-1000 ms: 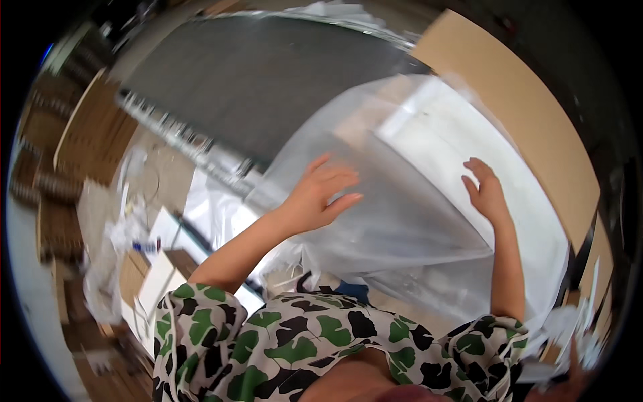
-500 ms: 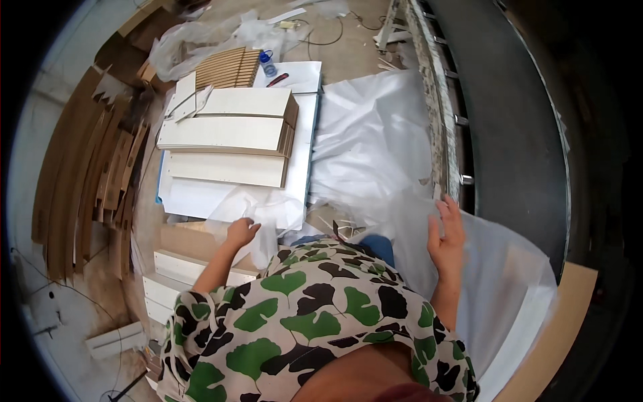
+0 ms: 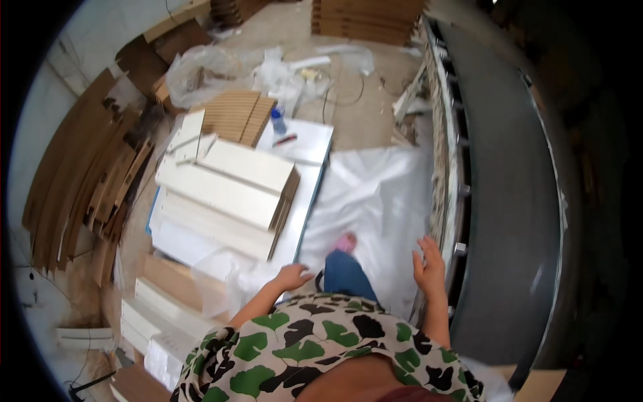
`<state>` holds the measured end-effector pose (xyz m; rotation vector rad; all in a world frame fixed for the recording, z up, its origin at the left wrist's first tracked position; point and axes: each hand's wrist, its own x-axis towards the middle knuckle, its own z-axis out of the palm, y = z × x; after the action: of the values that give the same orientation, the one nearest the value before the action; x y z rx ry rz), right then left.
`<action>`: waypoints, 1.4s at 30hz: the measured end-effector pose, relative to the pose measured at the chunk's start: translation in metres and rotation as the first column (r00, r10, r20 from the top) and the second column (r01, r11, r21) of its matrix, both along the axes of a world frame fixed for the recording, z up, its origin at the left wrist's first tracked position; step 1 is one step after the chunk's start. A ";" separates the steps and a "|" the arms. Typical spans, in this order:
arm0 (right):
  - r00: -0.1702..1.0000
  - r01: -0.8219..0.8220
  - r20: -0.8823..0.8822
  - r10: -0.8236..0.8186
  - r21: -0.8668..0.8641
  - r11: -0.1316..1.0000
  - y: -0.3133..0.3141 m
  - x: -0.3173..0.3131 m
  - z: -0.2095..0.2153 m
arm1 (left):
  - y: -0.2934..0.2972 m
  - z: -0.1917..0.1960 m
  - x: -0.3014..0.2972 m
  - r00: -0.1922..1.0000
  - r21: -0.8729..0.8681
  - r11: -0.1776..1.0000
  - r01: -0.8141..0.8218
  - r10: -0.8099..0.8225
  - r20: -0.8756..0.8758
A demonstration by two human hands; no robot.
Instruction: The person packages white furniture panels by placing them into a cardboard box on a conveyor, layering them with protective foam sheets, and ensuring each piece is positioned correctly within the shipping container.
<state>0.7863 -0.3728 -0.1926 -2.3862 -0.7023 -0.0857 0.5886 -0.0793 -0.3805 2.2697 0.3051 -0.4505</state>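
Observation:
My left hand [image 3: 293, 276] is held in front of my body, its fingers loosely stretched and nothing in them. Close to it are the right edge of a blue-edged white sheet [image 3: 309, 175] and crumpled translucent plastic film [image 3: 224, 281]. My right hand [image 3: 429, 266] hovers by the near side of a dark conveyor belt [image 3: 512, 201], fingers apart, holding nothing. On the white sheet are stacked white boards [image 3: 214, 191] with brown edges. Below, one leg in blue trousers [image 3: 347, 273] and a pink shoe [image 3: 345, 242] show on white plastic sheeting [image 3: 375, 194].
Brown slatted pieces [image 3: 231, 117], a blue-capped bottle [image 3: 278, 122] and a red-and-black cutter [image 3: 285, 140] lie beyond the boards. Cardboard [image 3: 74, 181] leans at the left. More white boards [image 3: 144, 321] sit at lower left. A brown stack [image 3: 365, 20] stands far ahead.
My view has shifted forward along the conveyor. My left hand has moved right, away from the plastic film. The film beside my right arm has mostly left view, and my pink shoe has appeared.

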 end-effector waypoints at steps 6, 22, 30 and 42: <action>0.994 0.100 0.044 -0.103 0.058 0.993 0.006 0.156 -0.004 | 0.092 -0.028 0.064 0.919 0.117 0.993 -0.028 0.072 -0.389; 0.983 0.107 -0.166 -0.077 0.180 0.978 0.147 0.522 -0.015 | 0.233 -0.023 0.327 0.753 0.060 0.966 -0.250 0.233 -0.615; 0.916 0.277 -0.295 -0.271 -0.021 0.961 0.178 0.664 -0.067 | 0.390 -0.051 0.678 0.890 0.355 0.911 0.209 -0.027 -0.455; 0.952 0.236 -0.221 -0.211 0.095 0.967 0.283 0.921 -0.037 | 0.376 0.104 1.168 0.936 -0.065 0.969 0.238 -0.211 0.283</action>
<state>1.7070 -0.0903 -0.2292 -2.3070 -0.3164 0.0279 1.7566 0.2969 -0.2764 2.2431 -0.1177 -0.2534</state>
